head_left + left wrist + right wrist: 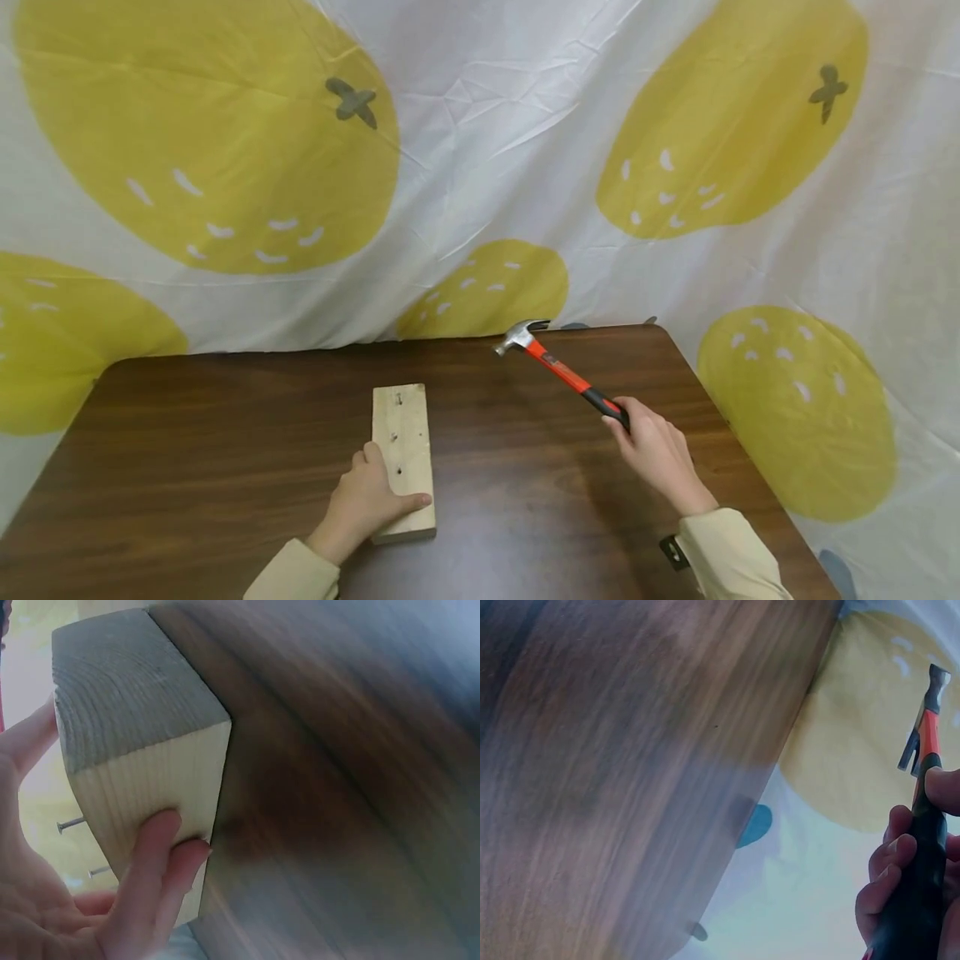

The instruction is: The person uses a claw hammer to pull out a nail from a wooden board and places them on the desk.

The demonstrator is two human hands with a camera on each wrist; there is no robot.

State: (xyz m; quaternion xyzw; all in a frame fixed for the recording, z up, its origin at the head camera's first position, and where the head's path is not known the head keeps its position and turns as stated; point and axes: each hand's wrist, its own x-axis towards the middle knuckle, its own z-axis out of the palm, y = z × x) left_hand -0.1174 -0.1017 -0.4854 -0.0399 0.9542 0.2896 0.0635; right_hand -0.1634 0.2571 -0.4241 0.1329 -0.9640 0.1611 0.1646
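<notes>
Head view: left grip pinches the block, seemingly steadying it; right grip clasps the hammer, apparently for control.

A dark brown, wood-grained table with rounded far corners stretched across the lower part of the view. Behind it and along its right side hung a creased white cloth, printed with large, rounded yellow fruits bearing short white dashes. Two of them had grey-green, cross-shaped marks. Light left a pale sheen on the table's near part.
</notes>
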